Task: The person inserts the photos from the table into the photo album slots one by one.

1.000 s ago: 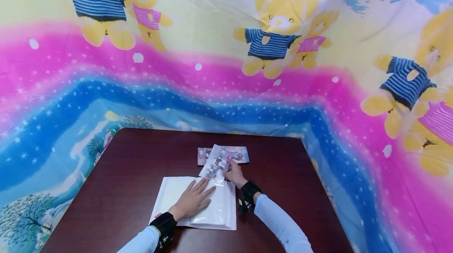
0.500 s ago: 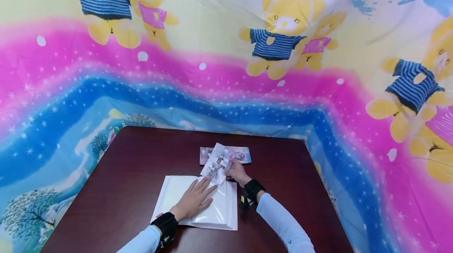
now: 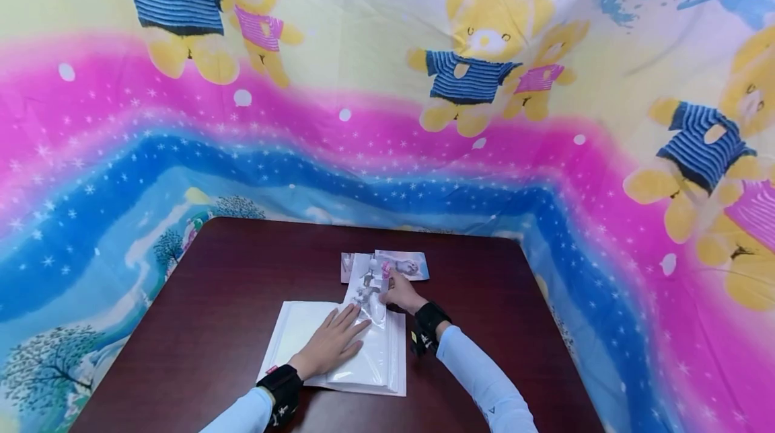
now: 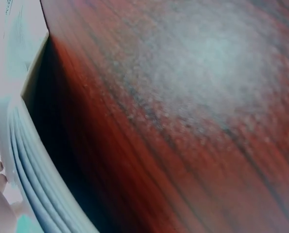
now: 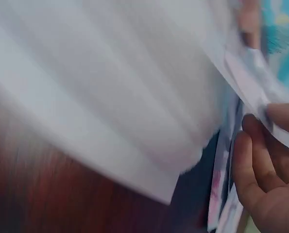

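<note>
The left hand (image 3: pixel 329 345) lies flat, fingers spread, on the open album (image 3: pixel 298 325), while the right hand (image 3: pixel 401 292) pinches the side edge of the picture card (image 3: pixel 365 285), whose lower end is at the top of the clear pocket (image 3: pixel 366 369). The step seems to be inserting it; whether the edge is inside, I cannot surely tell. Next move calls for straight alignment, then gentle pushing toward the person.

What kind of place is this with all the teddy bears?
Probably a little indoor work spot, though I can't tell what building. A teddy-bear cloth hangs behind a brown table, where an open book lies and a right hand holds a picture.
</note>
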`<state>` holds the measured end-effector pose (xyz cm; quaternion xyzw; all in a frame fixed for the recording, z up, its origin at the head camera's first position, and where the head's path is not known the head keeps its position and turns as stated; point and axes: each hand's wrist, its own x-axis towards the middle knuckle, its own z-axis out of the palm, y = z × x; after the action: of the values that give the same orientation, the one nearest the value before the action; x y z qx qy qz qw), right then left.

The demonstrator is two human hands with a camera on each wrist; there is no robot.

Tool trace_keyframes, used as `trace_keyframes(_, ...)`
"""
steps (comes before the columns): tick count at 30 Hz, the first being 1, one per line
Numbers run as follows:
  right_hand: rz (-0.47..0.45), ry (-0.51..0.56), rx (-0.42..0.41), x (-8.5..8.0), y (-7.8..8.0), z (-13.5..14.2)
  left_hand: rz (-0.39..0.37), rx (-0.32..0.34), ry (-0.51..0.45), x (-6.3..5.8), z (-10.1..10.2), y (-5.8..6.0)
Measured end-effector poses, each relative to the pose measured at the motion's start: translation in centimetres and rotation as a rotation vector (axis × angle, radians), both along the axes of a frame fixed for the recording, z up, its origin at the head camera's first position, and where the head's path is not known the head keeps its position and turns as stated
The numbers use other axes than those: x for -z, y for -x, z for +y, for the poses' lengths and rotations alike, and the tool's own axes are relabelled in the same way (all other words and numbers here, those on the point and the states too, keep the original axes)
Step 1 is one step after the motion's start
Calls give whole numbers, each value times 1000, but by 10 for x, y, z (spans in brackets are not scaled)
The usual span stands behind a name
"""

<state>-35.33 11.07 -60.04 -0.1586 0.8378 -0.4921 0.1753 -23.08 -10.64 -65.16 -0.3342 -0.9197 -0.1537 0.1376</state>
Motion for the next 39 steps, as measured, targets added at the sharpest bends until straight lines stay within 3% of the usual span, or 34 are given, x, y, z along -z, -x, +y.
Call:
trace_keyframes(3,-71,153,88,1,5,-3,-6,17,7,0,1,-2)
trace_keyframes(7,13,240,116,1,10,-4,-3,42,21,-2,3,-6)
trace_keyframes(11,76,210,90,1,11,-2,4,61,55,-4,3,-17)
trace_keyframes(19,87,166,43,3,10,1,16,107,15,-4,1,-35)
trace_keyframes(30,-34,213,-43,-25,-12,-1,23,140,27,-4,1,-38)
trace_keyframes(39,-97,204,-78,-21,-17,3,23,128,28,-2,3,-39)
